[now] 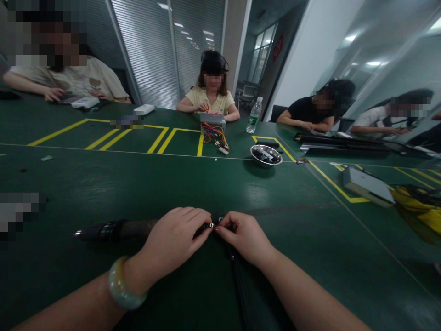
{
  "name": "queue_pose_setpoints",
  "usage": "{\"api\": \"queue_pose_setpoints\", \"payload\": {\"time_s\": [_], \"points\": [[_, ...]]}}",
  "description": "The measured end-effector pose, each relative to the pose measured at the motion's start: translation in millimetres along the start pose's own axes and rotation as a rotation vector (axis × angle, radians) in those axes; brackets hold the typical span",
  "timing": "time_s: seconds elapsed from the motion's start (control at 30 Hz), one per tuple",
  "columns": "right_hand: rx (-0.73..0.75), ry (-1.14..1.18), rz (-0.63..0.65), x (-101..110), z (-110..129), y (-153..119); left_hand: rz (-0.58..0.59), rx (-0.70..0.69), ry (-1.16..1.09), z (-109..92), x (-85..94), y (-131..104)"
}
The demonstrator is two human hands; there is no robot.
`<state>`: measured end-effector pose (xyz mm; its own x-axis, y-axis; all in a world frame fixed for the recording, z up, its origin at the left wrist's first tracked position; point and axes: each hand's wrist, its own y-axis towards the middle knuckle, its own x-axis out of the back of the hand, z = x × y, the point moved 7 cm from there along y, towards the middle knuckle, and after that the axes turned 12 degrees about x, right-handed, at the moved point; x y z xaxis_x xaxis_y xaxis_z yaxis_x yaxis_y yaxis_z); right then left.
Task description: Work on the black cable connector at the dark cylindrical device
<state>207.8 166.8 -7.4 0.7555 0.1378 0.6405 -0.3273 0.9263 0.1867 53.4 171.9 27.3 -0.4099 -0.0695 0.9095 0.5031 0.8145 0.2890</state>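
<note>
My left hand [179,234], with a bangle at its wrist, lies over the right end of a long dark cylindrical tool [113,231] that has a bright metal tip at its left end. Its thumb and fingers are closed on a small black part with a shiny metal end [211,225]. Right beside it, my right hand [246,236] pinches at the same spot, its fingertips meeting the metal end. What those fingers hold is too small and dark to make out. A black cord [237,280] runs from below my right hand toward the bottom edge.
Ahead on the green table [155,184] stand a metal bowl [266,155] of dark parts, a water bottle [254,116] and a grey box [212,120] with coloured wires. To the right are a silver box [368,185] and a yellow bag [422,216]. Several people sit opposite.
</note>
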Motion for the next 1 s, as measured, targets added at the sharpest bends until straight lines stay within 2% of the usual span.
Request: {"api": "queue_pose_setpoints", "payload": {"time_s": [0.43,0.73,1.0], "points": [[0.117,-0.069,0.026,3.3,14.4,0.3,0.013,0.015,-0.001,0.3,-0.5,0.6],[0.057,0.055,0.009,1.7,4.5,-0.5,-0.009,-0.002,0.005,-1.1,1.1,-0.3],[0.057,0.044,0.029,0.6,2.1,-0.6,0.005,0.028,-0.004,1.2,-0.2,0.2]]}}
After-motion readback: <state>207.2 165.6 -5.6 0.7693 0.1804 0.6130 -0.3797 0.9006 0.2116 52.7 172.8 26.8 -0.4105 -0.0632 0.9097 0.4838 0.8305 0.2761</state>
